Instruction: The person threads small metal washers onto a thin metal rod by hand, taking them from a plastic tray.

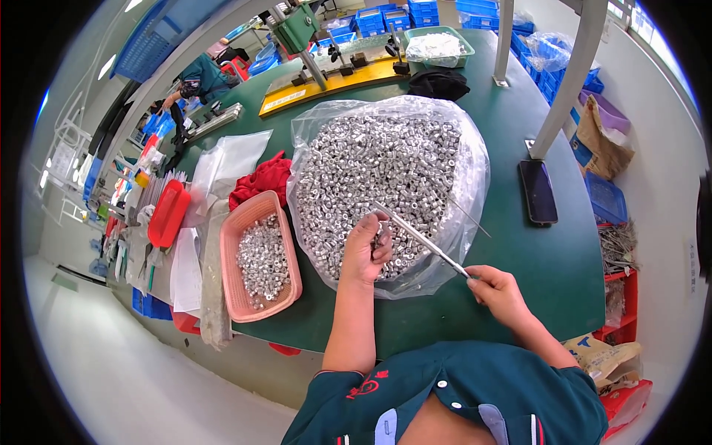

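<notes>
So that slim, straight silvery metal rod [426,236] is held slanting above the near side of the heap, far end by your left hand [362,252], near end at your right hand [495,293]. Your right thumb and fingers are pinched on that near end; your left fingers are curled in, looks like with a few small pieces in them — can't tell if they touch the rod too. I'd call it mid-step, though I can't make out whether any pieces are on the rod. Below it, the huge heap of small, silvery, ring-like metal pieces [371,163] fills the opened clear plastic bag [476,163], so I'd guess there's loads left. A second, thinner metal rod [470,217] sticks out over the bag's right side. Left of the bag, your pink, rectangular plastic basket [228,271] has a smaller heap of similar pieces [263,259] — if those are done, it's a small share, but one look can't settle that. Further out on the dark green tabletop [552,274], there's a black phone [538,191].
</notes>
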A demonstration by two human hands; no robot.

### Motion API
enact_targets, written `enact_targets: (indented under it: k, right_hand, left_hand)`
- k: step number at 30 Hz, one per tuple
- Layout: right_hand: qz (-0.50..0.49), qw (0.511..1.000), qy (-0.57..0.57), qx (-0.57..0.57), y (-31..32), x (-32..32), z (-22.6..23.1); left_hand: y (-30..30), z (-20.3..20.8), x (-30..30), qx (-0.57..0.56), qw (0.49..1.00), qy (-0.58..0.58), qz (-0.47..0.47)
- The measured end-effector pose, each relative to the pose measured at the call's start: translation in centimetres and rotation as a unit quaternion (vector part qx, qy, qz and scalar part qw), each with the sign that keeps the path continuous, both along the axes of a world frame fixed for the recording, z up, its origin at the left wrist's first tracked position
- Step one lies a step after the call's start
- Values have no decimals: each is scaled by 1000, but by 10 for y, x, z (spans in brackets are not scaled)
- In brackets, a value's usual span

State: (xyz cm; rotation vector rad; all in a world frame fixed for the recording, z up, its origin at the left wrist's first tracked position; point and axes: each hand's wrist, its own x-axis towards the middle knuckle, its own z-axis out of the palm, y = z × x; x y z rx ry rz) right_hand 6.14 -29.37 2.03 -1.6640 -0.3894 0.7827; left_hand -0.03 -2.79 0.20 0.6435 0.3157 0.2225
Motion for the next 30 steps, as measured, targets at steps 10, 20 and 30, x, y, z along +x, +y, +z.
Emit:
enact_targets:
  k: [10,20,30]
  right_hand:
    - [48,997,-43,-53,-17,2,13]
    - [45,939,-329,-87,-22,20,31]
    - [45,990,-117,-68,-16,4,12]
  left_hand:
    - [11,-3,-5,-10,999,-15,47]
    - [4,10,-4,186,976,87,68]
    - [1,10,-2,167,980,69,87]
